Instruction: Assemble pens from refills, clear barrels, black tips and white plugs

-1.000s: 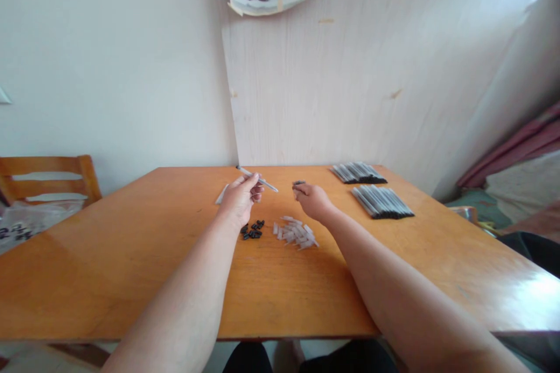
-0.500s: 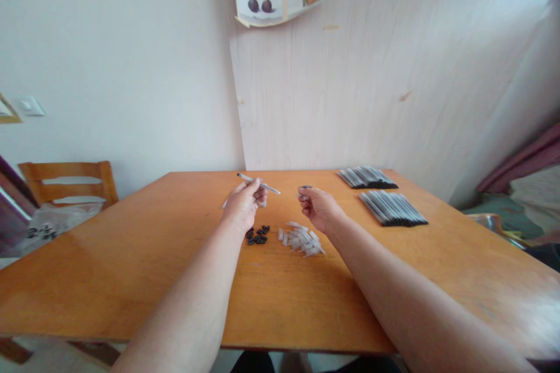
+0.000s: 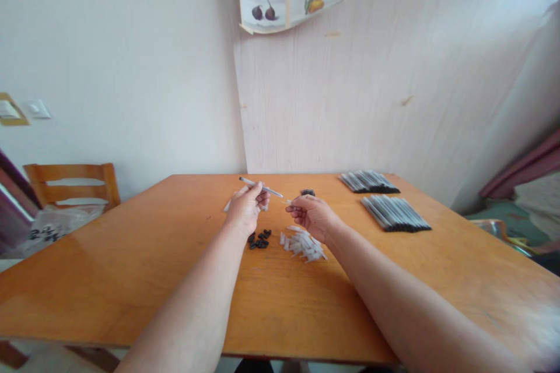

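Note:
My left hand (image 3: 247, 208) is closed round a clear-barrelled pen (image 3: 273, 192). The pen slants down to the right, its dark end at the upper left. Opposite its tip, my right hand (image 3: 312, 215) pinches a small pale, thin piece (image 3: 287, 203); a narrow gap separates the two. Below the hands lie short black plastic pieces (image 3: 261, 239) and a heap of whitish translucent short tubes (image 3: 304, 245). A cluster of small dark pieces (image 3: 308, 192) stands just behind my right hand. Some whitish pieces are partly hidden behind my left hand.
Two rows of pens with black ends, a far row (image 3: 370, 181) and a nearer row (image 3: 395, 213), lie on the right of the wooden table (image 3: 131, 268). A wooden chair (image 3: 72, 173) with a plastic bag (image 3: 65, 224) stands at the left. A wall is behind the table.
My right hand has drawn back from the dark cluster, uncovering it, and moved left towards the pen tip with the pale piece showing. My left hand still holds the pen.

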`<state>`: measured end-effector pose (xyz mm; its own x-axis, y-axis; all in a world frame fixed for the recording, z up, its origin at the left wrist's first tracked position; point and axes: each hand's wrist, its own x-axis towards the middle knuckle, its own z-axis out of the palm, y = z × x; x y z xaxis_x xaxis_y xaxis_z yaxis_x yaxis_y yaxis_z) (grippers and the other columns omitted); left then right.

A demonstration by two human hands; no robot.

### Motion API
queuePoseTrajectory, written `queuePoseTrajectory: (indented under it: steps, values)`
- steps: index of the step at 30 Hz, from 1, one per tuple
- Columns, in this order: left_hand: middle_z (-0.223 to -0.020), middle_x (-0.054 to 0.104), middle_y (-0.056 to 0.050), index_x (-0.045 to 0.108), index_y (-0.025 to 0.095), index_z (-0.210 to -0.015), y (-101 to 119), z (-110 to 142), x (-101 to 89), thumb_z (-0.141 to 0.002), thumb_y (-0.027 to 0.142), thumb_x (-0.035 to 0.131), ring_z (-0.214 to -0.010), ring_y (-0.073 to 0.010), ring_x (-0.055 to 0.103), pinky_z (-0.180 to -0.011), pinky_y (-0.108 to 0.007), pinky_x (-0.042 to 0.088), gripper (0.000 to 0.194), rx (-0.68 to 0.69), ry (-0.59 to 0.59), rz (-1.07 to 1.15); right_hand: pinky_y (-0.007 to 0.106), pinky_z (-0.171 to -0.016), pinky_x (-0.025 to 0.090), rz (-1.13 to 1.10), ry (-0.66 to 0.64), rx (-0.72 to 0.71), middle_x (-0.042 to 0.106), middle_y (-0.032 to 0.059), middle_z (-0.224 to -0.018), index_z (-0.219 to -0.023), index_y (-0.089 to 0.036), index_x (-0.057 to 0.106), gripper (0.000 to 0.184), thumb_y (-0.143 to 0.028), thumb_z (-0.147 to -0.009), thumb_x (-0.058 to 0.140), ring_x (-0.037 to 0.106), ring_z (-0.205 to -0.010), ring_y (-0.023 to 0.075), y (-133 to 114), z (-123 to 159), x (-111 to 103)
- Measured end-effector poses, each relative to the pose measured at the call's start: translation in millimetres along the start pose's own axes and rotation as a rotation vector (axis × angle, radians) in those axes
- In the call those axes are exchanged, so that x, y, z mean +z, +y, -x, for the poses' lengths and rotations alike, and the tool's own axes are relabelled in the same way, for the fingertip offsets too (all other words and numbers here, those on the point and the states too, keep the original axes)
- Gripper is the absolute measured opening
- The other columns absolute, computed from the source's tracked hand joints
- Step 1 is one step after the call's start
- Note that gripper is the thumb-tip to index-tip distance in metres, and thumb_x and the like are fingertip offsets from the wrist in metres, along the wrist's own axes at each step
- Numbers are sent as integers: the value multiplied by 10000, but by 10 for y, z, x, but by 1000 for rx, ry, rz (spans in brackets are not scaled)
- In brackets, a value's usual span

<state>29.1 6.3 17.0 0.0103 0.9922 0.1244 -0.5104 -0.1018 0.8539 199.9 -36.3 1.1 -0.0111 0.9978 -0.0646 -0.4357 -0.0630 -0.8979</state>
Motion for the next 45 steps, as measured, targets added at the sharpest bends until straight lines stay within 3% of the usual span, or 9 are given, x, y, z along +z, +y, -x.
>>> queuePoseTrajectory:
  steps: [24,45]
  values:
    - [-765,679,-47,621,125,-862,-87,17,21,-736,249,744,-629,-100,631,-585,-210,500,215,-15,-48,-42,175,-465,447,-36,-60,-37,697,66,-698,-735,-140,617,68,-143,-800,637,556,-518,81,36,25,49]
    - [-796,721,-79,559,143,-832,-69,186,208,-828,235,650,-679,-130,684,-684,-251,523,129,5,-1,-39,221,-548,453,-32,-54,-185,673,42,-666,-735,-169,566,207,-253,-706,753,566,-558,98,4,75,103]
